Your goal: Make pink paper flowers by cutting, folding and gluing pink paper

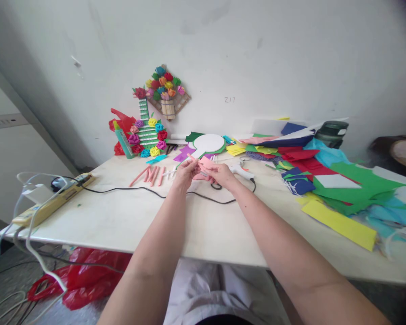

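My left hand (186,173) and my right hand (220,174) meet above the middle of the white table (128,216). Both pinch a pink foam strip (195,160), which they are rolling between the fingertips. A flat pink foam piece (205,161) sits just behind the right fingers. Several finished pink rolled sticks (149,174) lie to the left of my hands. A white glue gun (241,170) rests just right of my right hand, its black cord (149,191) running across the table.
A power strip (54,198) with white cables lies at the left edge. Foam-flower crafts (148,133) stand at the back wall, another flower basket (165,92) hangs above. Coloured foam sheets (338,185) pile on the right. A red plastic bag (84,280) lies under the table.
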